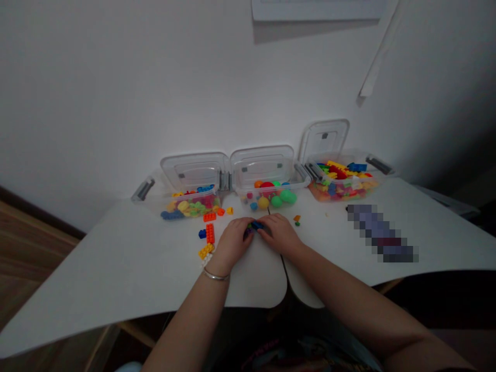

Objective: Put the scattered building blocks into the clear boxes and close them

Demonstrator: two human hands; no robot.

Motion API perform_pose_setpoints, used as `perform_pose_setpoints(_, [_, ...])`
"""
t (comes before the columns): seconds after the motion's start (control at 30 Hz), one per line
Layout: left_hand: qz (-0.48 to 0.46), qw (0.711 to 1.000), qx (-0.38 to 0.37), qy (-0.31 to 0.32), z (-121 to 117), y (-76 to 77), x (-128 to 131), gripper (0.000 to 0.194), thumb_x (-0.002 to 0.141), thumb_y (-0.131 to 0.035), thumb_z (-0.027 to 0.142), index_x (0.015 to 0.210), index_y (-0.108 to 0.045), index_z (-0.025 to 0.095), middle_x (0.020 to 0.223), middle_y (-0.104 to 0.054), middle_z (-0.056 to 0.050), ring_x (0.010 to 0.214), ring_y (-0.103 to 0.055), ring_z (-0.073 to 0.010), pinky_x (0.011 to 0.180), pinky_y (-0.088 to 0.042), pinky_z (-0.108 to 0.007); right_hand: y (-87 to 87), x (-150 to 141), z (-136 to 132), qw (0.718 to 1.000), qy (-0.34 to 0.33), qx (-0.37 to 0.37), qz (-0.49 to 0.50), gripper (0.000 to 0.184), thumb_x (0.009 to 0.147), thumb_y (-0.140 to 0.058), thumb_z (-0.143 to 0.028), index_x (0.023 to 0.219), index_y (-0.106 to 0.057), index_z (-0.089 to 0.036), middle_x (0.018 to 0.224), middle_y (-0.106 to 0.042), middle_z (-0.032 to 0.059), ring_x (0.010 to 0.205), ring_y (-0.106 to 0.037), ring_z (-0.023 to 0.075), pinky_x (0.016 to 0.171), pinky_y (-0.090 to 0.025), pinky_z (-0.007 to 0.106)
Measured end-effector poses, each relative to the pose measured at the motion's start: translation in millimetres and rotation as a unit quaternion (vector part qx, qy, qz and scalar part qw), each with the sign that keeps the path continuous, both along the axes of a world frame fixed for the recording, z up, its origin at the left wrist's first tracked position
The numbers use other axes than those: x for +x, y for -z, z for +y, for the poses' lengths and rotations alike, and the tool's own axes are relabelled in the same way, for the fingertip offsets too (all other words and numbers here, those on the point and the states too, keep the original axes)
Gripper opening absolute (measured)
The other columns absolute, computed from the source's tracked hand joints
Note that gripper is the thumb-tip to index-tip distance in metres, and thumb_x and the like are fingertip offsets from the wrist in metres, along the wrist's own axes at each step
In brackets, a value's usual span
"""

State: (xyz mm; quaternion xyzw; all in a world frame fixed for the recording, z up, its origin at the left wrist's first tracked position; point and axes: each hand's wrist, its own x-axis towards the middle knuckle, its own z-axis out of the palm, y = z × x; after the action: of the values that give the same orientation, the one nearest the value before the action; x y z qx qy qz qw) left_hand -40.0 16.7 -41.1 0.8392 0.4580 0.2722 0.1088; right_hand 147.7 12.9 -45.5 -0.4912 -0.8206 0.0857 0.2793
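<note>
Blue building bricks [256, 226] are right at centre, gripped between both hands on the bench [116, 263]! The left hand [232, 241], a metal bangle [216, 276] on its wrist, is curled closed over the near end of the small cluster. The right hand [279, 234] comes in from the other side, bent down over the far end, and the two hands meet around the bricks, neither one open. How the pieces fit together is hidden by the fingers, and a darker bit by the left hand is too small to call. Just left of the hands lies a scatter of loose bricks: an orange brick [210, 217], an orange stack [210, 233], a blue brick [202, 233], and a yellow brick [205, 251]. Beyond them are three clear plastic boxes, lids flipped up: the left box [196, 170], the middle box [262, 168], and the right box [323, 142], all holding brightly coloured pieces. Off to the right, a pixelated object [382, 232] can't be made out!
</note>
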Motion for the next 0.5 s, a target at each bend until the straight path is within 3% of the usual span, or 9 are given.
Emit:
perform_pose_setpoints(0.2, [-0.015,0.999,-0.004,0.038,1.7,3.3,1.0,0.038,0.082,-0.055,0.011,0.12,-0.058,0.016,0.117,-0.066,-0.011,0.11,-0.061,-0.0224,0.099,-0.05,-0.041,2.3,-0.7,0.3,0.999,0.034,0.016,-0.002,0.02,0.085,-0.054,-0.012,0.1,-0.066,-0.017,0.099,-0.07,0.0068,0.096,-0.058,0.0224,0.091,-0.045,0.037])
perform_pose_setpoints(0.33, [-0.005,1.0,0.019,0.017,0.4,3.7,0.4,0.038,0.083,-0.055,0.013,0.12,-0.058,0.016,0.119,-0.065,-0.012,0.112,-0.061,-0.0236,0.101,-0.049,-0.042,0.3,-0.1,-2.8,0.998,0.026,0.05,-0.013,0.023,0.08,-0.053,-0.005,0.095,-0.066,-0.017,0.098,-0.067,0.008,0.098,-0.055,0.0233,0.092,-0.044,0.038])
perform_pose_setpoints(0.5, [0.047,0.998,0.018,-0.028,-4.3,-2.0,0.4,0.044,0.082,-0.062,0.018,0.125,-0.056,0.014,0.124,-0.063,-0.013,0.116,-0.057,-0.0266,0.104,-0.045,-0.044,-0.8,2.5,-5.0,0.998,0.016,0.056,-0.001,0.016,0.075,-0.06,-0.009,0.088,-0.064,-0.019,0.093,-0.066,0.0065,0.094,-0.055,0.0232,0.089,-0.045,0.036])
